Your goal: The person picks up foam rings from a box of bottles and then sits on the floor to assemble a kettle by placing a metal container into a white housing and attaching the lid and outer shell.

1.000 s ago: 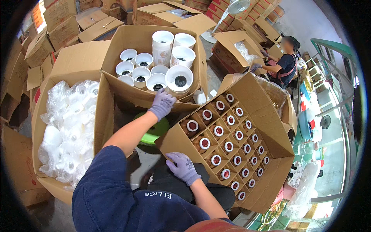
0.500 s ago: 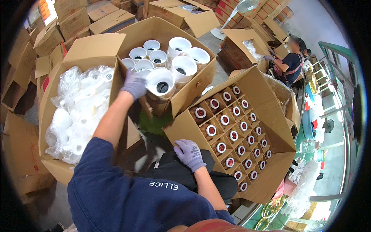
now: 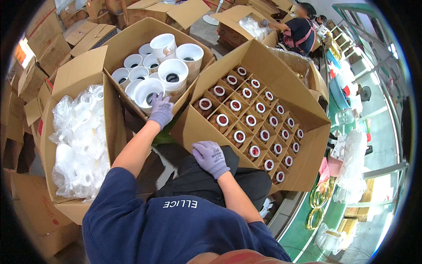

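My left hand [image 3: 161, 111], in a light purple glove, reaches over the near rim of a white cup-shaped container [image 3: 144, 91]. Its fingers are apart and dip into the container's mouth, where something dark shows at the bottom; the fingertips are partly hidden. Several similar white containers, some in tall pairs or stacks, stand around it in an open cardboard box [image 3: 115, 40]. My right hand [image 3: 210, 158], gloved alike, lies with loose, slightly bent fingers on my black-trousered knee [image 3: 228, 160], holding nothing.
At right, a divided carton [image 3: 303, 169] holds several bottles with white-rimmed red tops [image 3: 251, 120]. Clear bags of white parts [image 3: 81, 149] fill a carton at left. A green-topped bench [image 3: 303, 233] runs along the right; another person [image 3: 299, 28] works at the back.
My left hand has moved from beside the near container to over its rim, fingers now inside. The view has shifted, and my right hand stays on my knee.
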The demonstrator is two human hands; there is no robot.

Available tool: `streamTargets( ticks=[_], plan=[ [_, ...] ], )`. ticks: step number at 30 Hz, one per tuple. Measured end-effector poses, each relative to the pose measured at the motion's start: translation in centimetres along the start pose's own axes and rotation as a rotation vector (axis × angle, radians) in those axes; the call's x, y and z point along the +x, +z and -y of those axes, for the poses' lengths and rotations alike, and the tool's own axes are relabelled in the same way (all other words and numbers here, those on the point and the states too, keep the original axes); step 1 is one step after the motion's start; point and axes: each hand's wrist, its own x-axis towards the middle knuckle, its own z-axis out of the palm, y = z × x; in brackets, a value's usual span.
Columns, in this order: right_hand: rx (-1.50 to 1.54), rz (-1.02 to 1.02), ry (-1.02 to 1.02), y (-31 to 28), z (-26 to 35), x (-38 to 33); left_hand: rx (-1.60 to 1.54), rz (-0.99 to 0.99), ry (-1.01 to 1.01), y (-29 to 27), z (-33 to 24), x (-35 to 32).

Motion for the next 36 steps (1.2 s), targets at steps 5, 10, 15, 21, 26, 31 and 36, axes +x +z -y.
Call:
streamTargets(
  ticks=[5, 10, 15, 21, 26, 31, 36],
  plan=[
    [0.026, -0.007, -0.123, -0.6, 2.2, 0.7, 0.075, -0.368, -0.028, 1.5, 4.2, -7.7],
    [0.009, -0.122, -0.104, -0.7, 2.8, -1.3, -0.144, -0.607, -0.080, -4.9, 2.4, -18.3],
    [0.022, -0.183, -0.105, -1.7, 3.1, -5.3, -0.180, -0.165, -0.638, -5.8, 10.5, -30.4],
    [0.043, -0.149, -0.204, -1.0, 4.7, -5.4, -0.362, 0.192, -0.490, 3.6, 7.5, -32.2],
    [0.027, -0.117, -0.223, -1.3, 5.2, -5.6, -0.406, 0.241, -0.443, -0.8, 6.3, -25.7],
    [-0.010, -0.067, -0.250, -0.9, 5.7, -5.7, -0.498, -0.010, -0.496, -0.5, 8.2, -17.4],
    [-0.037, -0.072, -0.208, -1.6, 4.9, -6.7, -0.582, -0.003, -0.296, -3.1, 5.7, -22.4]
  ],
)
